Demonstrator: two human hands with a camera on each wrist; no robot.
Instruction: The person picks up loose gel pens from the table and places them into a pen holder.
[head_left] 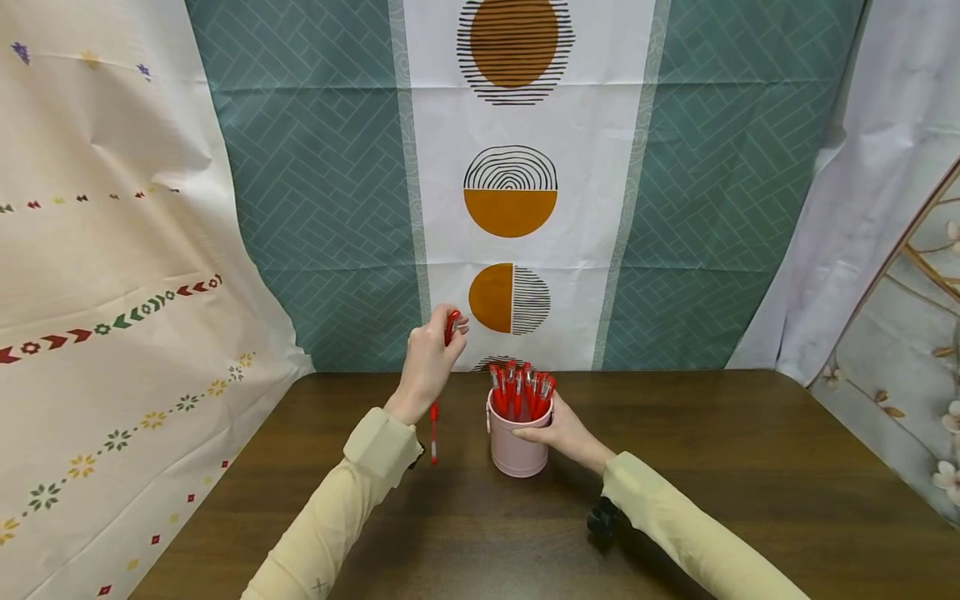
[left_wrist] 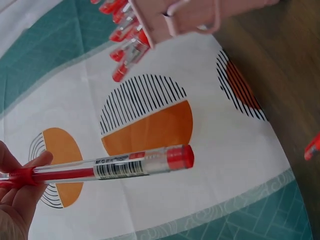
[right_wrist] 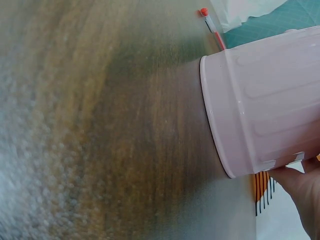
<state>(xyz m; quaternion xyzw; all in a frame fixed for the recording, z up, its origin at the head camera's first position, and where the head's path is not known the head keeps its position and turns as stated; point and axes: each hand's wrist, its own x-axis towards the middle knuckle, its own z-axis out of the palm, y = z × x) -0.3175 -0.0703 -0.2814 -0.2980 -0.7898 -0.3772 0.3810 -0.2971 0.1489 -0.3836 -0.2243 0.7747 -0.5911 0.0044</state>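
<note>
Raised above the back of the table, my left hand (head_left: 429, 360) pinches a clear-barrelled pen with red parts (left_wrist: 120, 166). Its red end points away from the fingers, and a barcode label shows on the barrel. My right hand (head_left: 568, 433) grips the side of a pink bucket (head_left: 517, 454), which stands upright on the table. Several red pens (head_left: 519, 396) stand in the bucket, their red-tipped ends above the rim. Another red pen (head_left: 433, 435) lies on the table below the left hand, left of the bucket. The right wrist view shows the bucket's lower wall and base.
The dark wooden table (head_left: 675, 467) runs back to a hanging cloth (head_left: 337, 208) with teal sides and a white, orange-patterned middle. A cream embroidered cloth (head_left: 112, 333) hangs at the left. White fabric (head_left: 817, 250) and a floral panel (head_left: 922, 400) border the right side.
</note>
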